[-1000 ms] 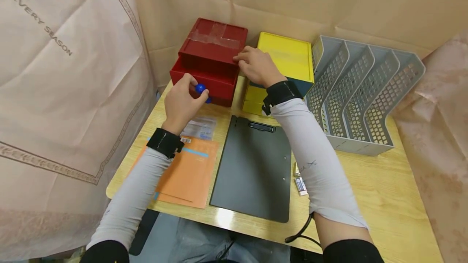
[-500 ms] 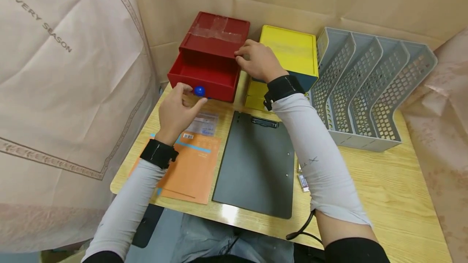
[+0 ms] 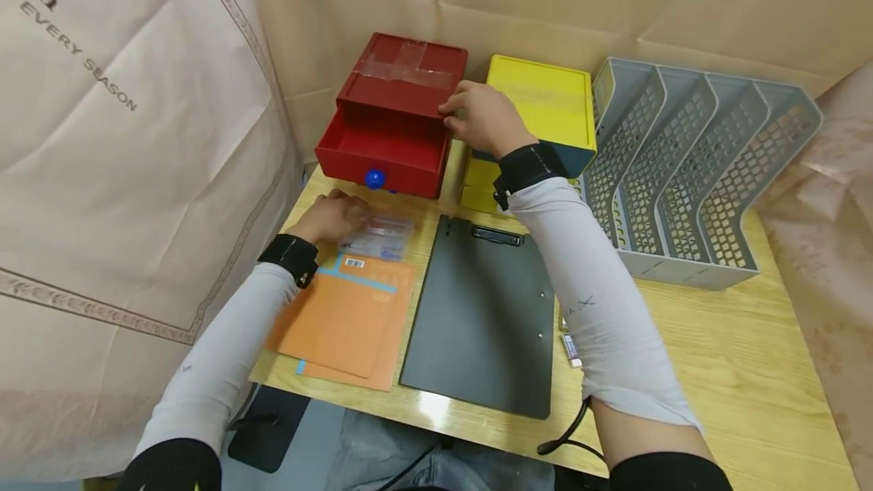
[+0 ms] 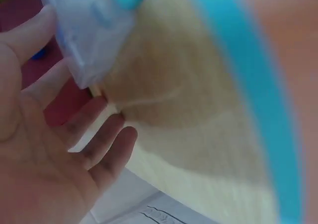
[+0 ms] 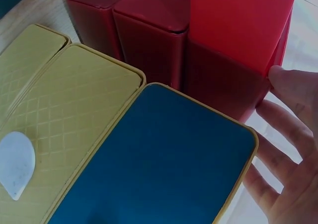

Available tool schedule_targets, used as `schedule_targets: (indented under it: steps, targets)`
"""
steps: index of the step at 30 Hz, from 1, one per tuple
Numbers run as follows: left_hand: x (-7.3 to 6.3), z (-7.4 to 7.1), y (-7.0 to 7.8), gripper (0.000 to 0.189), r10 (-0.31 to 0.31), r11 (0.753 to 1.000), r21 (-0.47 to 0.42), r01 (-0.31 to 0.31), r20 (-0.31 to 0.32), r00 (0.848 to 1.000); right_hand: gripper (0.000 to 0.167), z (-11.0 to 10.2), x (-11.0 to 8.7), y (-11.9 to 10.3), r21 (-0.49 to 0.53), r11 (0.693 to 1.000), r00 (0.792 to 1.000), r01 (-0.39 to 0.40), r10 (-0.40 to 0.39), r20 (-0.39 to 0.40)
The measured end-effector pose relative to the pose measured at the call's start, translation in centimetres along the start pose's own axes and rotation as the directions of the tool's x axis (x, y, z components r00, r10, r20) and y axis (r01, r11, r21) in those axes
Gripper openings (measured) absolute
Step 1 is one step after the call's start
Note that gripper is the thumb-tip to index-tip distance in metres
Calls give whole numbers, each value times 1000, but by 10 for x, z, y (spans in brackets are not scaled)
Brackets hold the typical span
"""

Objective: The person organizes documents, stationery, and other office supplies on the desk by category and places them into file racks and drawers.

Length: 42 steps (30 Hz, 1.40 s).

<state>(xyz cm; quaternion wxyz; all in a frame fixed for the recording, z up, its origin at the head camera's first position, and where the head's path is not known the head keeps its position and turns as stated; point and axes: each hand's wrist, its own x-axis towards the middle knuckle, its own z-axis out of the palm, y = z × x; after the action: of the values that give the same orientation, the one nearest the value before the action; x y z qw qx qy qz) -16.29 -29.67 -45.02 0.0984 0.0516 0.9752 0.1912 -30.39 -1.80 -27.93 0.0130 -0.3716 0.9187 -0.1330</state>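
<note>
My left hand [image 3: 337,214] is low over the table, its fingertips at a clear plastic packet [image 3: 382,237]. In the left wrist view the fingers are spread and loosely bent, and the packet [image 4: 94,40] is right by the thumb and index finger. What is inside the packet is blurred. My right hand [image 3: 484,120] touches the upper front corner of the red drawer box [image 3: 402,70] with its fingertips. Below that, the red drawer [image 3: 389,165] with a blue round knob [image 3: 374,179] stands pulled out. From the right wrist, the fingers lie along the red box's edge.
Right of the red box is a yellow drawer unit [image 3: 542,101] with a blue front, then a grey file rack [image 3: 671,173]. Orange envelopes [image 3: 341,317] and a black clipboard [image 3: 480,317] lie in front. A small eraser [image 3: 571,349] lies beside the clipboard.
My left hand has let go of the blue knob and moved down to the clear packet. The red drawer has come further out. My right hand has stayed at the box corner.
</note>
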Motion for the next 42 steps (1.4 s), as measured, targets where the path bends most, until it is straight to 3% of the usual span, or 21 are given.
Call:
schedule_targets:
  steps: [2,5,9,13,19,23,25,27,29,31,33,35,36,37,38,39,40,42]
  targets:
    - [3,0,-5,43,43,999,32,-44,29,999,34,2,1,-1,-1,1000,1000,7,-7,3]
    - [3,-1,-13,35,74,997,25,-74,13,997,34,3,3,-3,-11,1000,1000,15,-15,0]
    - [0,-2,-27,34,-9,994,-107,7,-13,1000,34,3,3,-1,-20,1000,1000,13,-13,-1]
    - [-5,-2,-40,39,-102,971,-221,95,-21,995,33,3,3,2,-14,1000,1000,14,-14,-10]
    - [-32,-9,-54,30,-95,957,-284,63,-100,990,33,3,1,3,-5,1000,1000,15,-15,-15]
    - [-58,-31,-57,32,-138,931,-358,78,-147,979,33,2,0,2,5,1000,1000,6,-6,-15]
    - [-72,-46,-57,36,-197,910,-401,105,-195,961,33,2,-1,2,11,1000,1000,1,-1,-14]
    - [-86,-65,-56,41,-275,868,-477,137,-233,933,33,2,-1,1,15,1000,1000,-2,3,-15]
    - [-96,-84,-51,44,-365,806,-575,143,-291,884,33,2,-1,1,13,1000,1000,-5,5,-18]
    - [-104,-104,-44,42,-442,704,-705,81,-346,828,33,2,-1,0,16,1000,1000,-3,4,-21]
    - [-107,-123,-34,38,-489,584,-811,-30,-381,785,33,2,-1,0,20,1000,1000,-1,1,-20]
    - [-106,-139,-21,35,-513,479,-868,-132,-399,760,34,2,-1,0,19,1000,1000,1,0,-17]
    - [-104,-147,-15,34,-515,430,-887,-169,-395,761,34,2,-2,0,18,1000,1000,2,-2,-17]
    - [-101,-154,-8,34,-512,402,-897,-183,-386,767,34,3,-2,0,18,1000,1000,2,-2,-18]
    - [-97,-160,-2,34,-505,382,-905,-184,-372,779,34,3,-2,1,16,1000,1000,1,-1,-17]
    - [-92,-165,5,35,-495,383,-909,-167,-354,793,34,3,-2,1,14,1000,1000,0,0,-18]
    - [-86,-170,11,35,-482,401,-906,-135,-334,810,34,3,-2,2,15,1000,1000,1,0,-20]
    - [-71,-176,23,36,-437,485,-873,-51,-292,851,34,3,-3,2,19,1000,1000,-1,1,-21]
